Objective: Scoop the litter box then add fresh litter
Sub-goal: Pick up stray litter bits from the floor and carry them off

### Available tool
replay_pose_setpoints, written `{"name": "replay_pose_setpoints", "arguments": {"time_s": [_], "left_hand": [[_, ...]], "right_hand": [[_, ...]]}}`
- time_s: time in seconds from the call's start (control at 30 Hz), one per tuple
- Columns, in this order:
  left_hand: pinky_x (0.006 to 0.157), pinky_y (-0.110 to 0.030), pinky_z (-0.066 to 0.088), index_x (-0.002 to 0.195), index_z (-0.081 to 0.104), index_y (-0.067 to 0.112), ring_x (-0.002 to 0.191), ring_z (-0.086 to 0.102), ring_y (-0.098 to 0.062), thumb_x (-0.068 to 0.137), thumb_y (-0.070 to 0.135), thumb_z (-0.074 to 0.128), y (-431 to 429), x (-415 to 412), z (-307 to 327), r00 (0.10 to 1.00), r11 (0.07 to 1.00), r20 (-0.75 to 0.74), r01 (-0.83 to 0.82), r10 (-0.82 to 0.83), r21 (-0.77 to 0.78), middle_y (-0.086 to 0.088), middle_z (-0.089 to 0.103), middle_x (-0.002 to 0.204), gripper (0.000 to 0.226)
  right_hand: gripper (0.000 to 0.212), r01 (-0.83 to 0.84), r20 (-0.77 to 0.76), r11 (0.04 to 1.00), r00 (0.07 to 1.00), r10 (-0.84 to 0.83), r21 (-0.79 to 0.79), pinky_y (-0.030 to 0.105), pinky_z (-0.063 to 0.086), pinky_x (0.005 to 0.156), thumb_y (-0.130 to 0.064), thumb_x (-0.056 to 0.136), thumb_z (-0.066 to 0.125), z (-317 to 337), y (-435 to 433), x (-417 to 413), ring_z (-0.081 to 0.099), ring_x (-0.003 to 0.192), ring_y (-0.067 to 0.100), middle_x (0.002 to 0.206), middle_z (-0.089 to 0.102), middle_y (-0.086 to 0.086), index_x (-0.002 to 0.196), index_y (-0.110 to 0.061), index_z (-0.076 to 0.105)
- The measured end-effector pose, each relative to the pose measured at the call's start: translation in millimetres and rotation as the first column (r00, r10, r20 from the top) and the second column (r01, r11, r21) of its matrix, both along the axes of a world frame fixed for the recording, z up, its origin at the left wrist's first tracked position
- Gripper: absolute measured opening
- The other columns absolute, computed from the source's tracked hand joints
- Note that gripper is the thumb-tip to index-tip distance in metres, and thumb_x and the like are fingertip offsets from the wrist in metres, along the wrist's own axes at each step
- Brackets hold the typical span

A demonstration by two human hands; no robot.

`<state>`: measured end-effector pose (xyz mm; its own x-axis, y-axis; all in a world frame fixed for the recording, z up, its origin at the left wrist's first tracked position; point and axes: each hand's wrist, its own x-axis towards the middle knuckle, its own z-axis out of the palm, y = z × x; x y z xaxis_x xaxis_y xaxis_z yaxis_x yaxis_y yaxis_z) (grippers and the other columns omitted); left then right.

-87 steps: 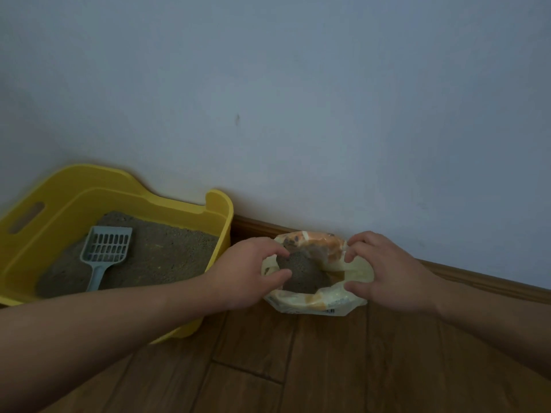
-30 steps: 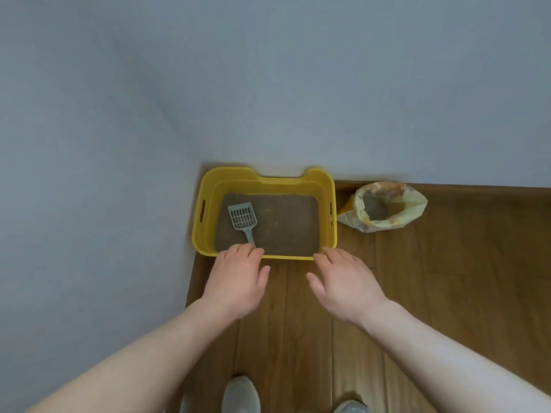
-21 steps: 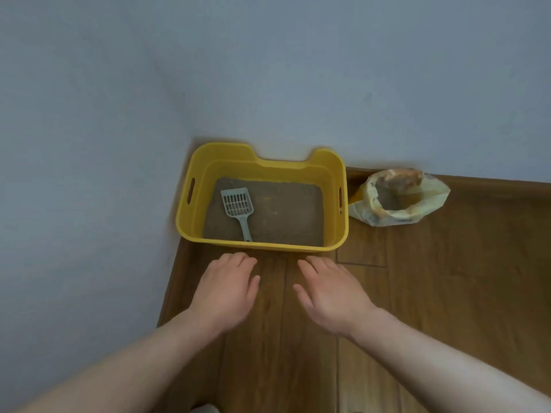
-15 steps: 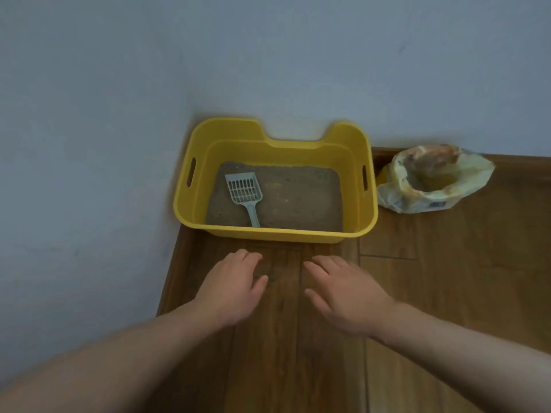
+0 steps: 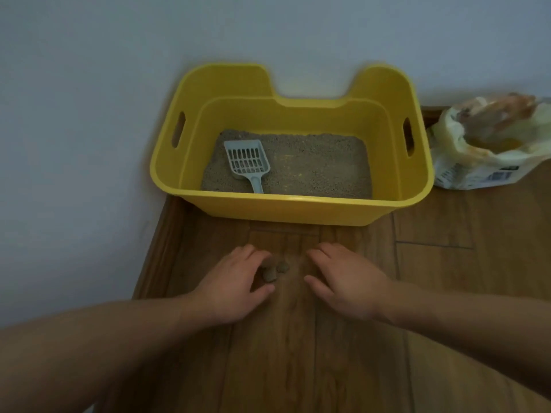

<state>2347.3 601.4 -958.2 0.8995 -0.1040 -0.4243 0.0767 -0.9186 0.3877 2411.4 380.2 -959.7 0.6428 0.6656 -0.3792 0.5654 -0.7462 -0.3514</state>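
Wooden floor point(image 5: 447, 293) is seen in a corner of two pale walls, and a yellow litter box point(image 5: 298, 210) is placed against the far wall. A half-open bag point(image 5: 483, 150) is set just beside the box, on its right.

A scoop point(image 5: 247, 162) is laid on the grey litter point(image 5: 322, 171) in the left part of the box. It lies straight ahead of the hands, beyond the near wall of the box. Its long axis runs from far to near: the slotted blade is turned away and the handle points back toward the person, ending close to the near wall. The left hand point(image 5: 229, 283) is judged to be the nearer one, since the handle is almost in line with it. The scoop is pale blue plastic and looks light and stiff.

Both hands are held low over the floor in front of the box. The right hand point(image 5: 348, 283) is relaxed, with nothing in it. The left is loosely curved beside some small grey clumps point(image 5: 274, 271) on the floor. Nothing seems to be gripped, but the picture is too blurred to tell if they are touched.
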Motion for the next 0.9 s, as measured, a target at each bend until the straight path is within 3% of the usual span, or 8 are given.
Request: {"name": "replay_pose_setpoints", "arguments": {"time_s": [0.17, 0.3, 0.47, 0.7, 0.9], "left_hand": [[0.105, -0.029, 0.043, 0.14, 0.04, 0.04, 0.123, 0.042, -0.005, 0.086, 0.052, 0.065, 13.9, -1.9, -21.8, 0.998, 0.998, -0.021, -0.053, 0.052, -0.027, 0.016, 0.043, 0.132, 0.061], [0.103, -0.025, 0.039, 0.14, 0.044, 0.038, 0.123, 0.043, -0.006, 0.093, 0.039, 0.06, 16.6, 1.2, -31.4, 0.999, 0.999, -0.002, -0.035, 0.035, -0.029, 0.014, 0.045, 0.132, 0.05], [0.1, -0.031, 0.044, 0.132, 0.055, 0.032, 0.113, 0.05, -0.012, 0.096, 0.032, 0.056, 11.5, 12.8, -44.0, 0.996, 0.995, 0.045, -0.077, 0.08, -0.067, 0.009, 0.051, 0.121, 0.036], [0.091, -0.03, 0.048, 0.116, 0.066, 0.024, 0.102, 0.056, -0.014, 0.093, 0.024, 0.062, 4.9, 27.7, -53.7, 0.987, 0.985, 0.05, -0.149, 0.154, -0.084, 0.006, 0.057, 0.114, 0.024], [0.088, -0.029, 0.048, 0.111, 0.067, 0.025, 0.097, 0.055, -0.011, 0.092, 0.027, 0.065, 6.1, 24.4, -52.8, 0.976, 0.975, 0.066, -0.199, 0.206, -0.101, 0.009, 0.055, 0.106, 0.019]], "right_hand": [[0.057, 0.021, -0.028, 0.999, 0.999, -0.02, 0.041, 0.031, 0.038, 0.108, -0.052, 0.097, 0.045, -21.4, 16.1, 6.1, 0.046, 0.127, 0.019, 0.138, 0.048, 0.0, 0.144, -0.021, 0.04], [0.056, 0.007, -0.055, 0.996, 0.999, -0.002, 0.092, 0.028, 0.037, 0.108, -0.046, 0.093, 0.056, -32.2, 30.2, 9.6, 0.046, 0.128, 0.016, 0.139, 0.048, -0.003, 0.144, -0.025, 0.042], [0.05, -0.022, -0.053, 0.992, 0.998, 0.029, 0.123, 0.026, 0.038, 0.101, -0.037, 0.092, 0.061, -43.9, 44.1, 15.9, 0.049, 0.121, 0.017, 0.131, 0.051, -0.002, 0.139, -0.025, 0.048], [0.033, -0.01, -0.08, 0.981, 0.996, 0.026, 0.193, 0.03, 0.044, 0.095, -0.03, 0.09, 0.063, -60.8, 50.4, 18.4, 0.054, 0.11, 0.019, 0.118, 0.057, 0.001, 0.122, -0.022, 0.065], [0.03, 0.036, -0.109, 0.975, 0.994, -0.012, 0.217, 0.031, 0.046, 0.09, -0.035, 0.089, 0.066, -62.6, 48.3, 20.9, 0.055, 0.105, 0.017, 0.115, 0.058, -0.002, 0.115, -0.022, 0.066]]}}
